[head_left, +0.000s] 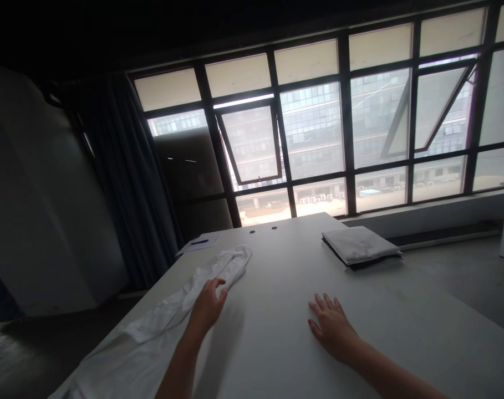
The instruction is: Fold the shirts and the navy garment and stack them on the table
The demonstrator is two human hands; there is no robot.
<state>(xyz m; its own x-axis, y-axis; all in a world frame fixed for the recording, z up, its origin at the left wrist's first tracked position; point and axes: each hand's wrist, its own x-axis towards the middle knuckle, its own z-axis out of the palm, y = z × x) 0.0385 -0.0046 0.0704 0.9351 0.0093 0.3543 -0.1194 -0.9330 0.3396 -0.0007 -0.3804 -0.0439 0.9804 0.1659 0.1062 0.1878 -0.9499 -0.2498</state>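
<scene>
A crumpled white cloth (pixel 181 302), perhaps a garment, stretches along the left side of the white table (pixel 272 332). Over its right edge is my left hand (pixel 209 302), thumb apart from loosely bent fingers, with nothing visible in its grasp. Whether its fingertips touch the cloth I cannot tell. My right hand (pixel 332 327) is spread palm down at or just above the tabletop, right of the middle, and holds nothing. Beyond it, near the table's right edge, lies a neat folded stack of white fabric (pixel 360 244) with a dark layer beneath.
A sheet of paper (pixel 205 244) with a blue pen (pixel 199 242) lies at the far left edge. Two round cable holes (pixel 252 231) are set in the far end. Behind stand a dark curtain (pixel 127 183) and large windows (pixel 312 130), some tilted outward.
</scene>
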